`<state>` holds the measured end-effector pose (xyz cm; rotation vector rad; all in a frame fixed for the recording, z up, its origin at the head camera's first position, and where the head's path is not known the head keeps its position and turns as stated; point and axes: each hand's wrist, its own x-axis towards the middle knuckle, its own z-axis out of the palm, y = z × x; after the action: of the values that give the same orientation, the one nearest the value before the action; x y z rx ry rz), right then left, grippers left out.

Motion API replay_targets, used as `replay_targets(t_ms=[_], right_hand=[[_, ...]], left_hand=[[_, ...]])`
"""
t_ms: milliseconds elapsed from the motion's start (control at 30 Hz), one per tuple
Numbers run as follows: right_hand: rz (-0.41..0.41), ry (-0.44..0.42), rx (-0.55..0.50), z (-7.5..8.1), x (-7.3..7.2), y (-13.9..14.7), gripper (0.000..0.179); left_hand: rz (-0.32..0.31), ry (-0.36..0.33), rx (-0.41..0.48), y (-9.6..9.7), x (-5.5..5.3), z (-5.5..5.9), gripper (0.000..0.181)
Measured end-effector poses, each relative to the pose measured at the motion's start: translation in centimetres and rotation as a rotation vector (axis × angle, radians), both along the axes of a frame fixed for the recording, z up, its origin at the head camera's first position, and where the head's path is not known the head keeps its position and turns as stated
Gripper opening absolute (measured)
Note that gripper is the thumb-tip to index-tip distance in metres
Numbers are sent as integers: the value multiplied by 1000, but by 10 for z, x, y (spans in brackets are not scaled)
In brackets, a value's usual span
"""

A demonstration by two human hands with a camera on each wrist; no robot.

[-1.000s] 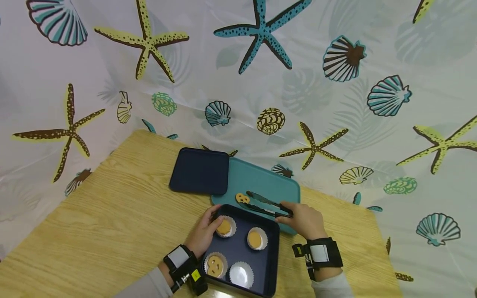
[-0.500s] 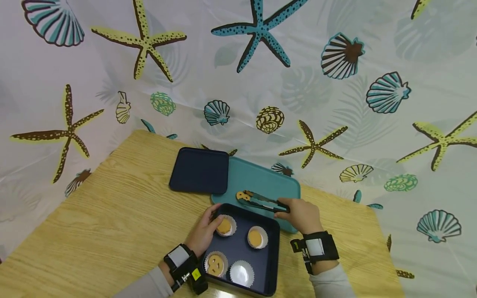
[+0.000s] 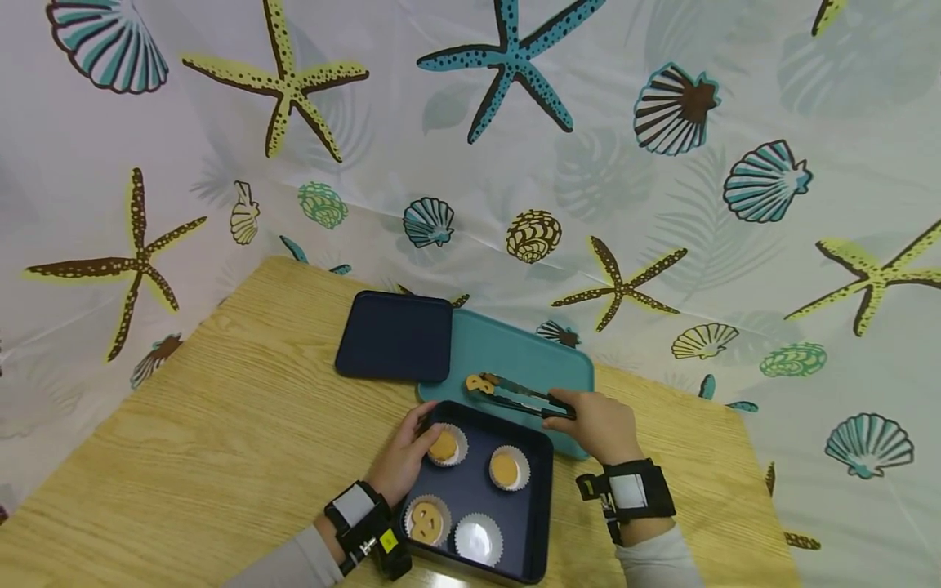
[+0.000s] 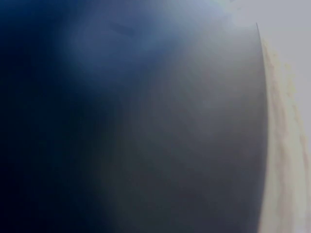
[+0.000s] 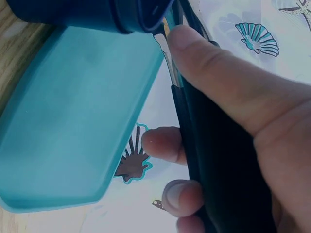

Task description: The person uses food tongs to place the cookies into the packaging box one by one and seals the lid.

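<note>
My right hand (image 3: 601, 425) grips the black handles of a pair of tongs (image 3: 525, 398) over the teal tray (image 3: 522, 355). At the tongs' tips lies a small pretzel-shaped cookie (image 3: 478, 384); whether both tips touch it cannot be told. My left hand (image 3: 400, 461) holds the left rim of a deep navy baking pan (image 3: 518, 523), thumb over the edge. Inside are white paper cups: two with round cookies (image 3: 504, 471), one with a pretzel-shaped cookie (image 3: 425, 523), and a bare paper cup (image 3: 478, 541). In the right wrist view, thumb and fingers wrap the tongs (image 5: 214, 160).
A shallow navy tray (image 3: 397, 336) overlaps the teal tray's left end. All stand on a wooden table (image 3: 243, 392), backed by a white cloth (image 3: 470, 171) printed with starfish and shells. The left wrist view is mostly a dark blur.
The tongs' arms have come closer together, with their tips now nearer the pretzel-shaped cookie. My left hand and the baking pan stay where they were.
</note>
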<state>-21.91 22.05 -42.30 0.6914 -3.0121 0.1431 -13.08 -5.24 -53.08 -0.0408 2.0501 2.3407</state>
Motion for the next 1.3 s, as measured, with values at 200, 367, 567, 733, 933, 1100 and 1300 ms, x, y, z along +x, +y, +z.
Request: replay_targets(t_ms=[200, 367, 567, 733, 933, 1100, 1300], right_hand=[[11, -9, -7, 3, 3, 5, 53], [-7, -7, -4, 6, 10, 14, 54], [-24, -37, -37, 15, 21, 20, 56], [-21, -69, -77, 26, 32, 24, 56], [-22, -138, -142, 33, 48, 35, 57], [-26, -223, -176, 38, 64, 40, 61], [-25, -336, -173, 43, 81, 48, 62]], left_hand=[[16, 0, -25, 1, 0, 0, 49], [15, 1, -29, 2, 1, 1, 49], [11, 1, -31, 2, 2, 1, 50], [15, 1, -44, 1, 1, 1, 49], [4, 4, -26, 1, 1, 0, 48], [-3, 14, -8, 1, 1, -1, 48], [5, 6, -16, 2, 0, -2, 49]])
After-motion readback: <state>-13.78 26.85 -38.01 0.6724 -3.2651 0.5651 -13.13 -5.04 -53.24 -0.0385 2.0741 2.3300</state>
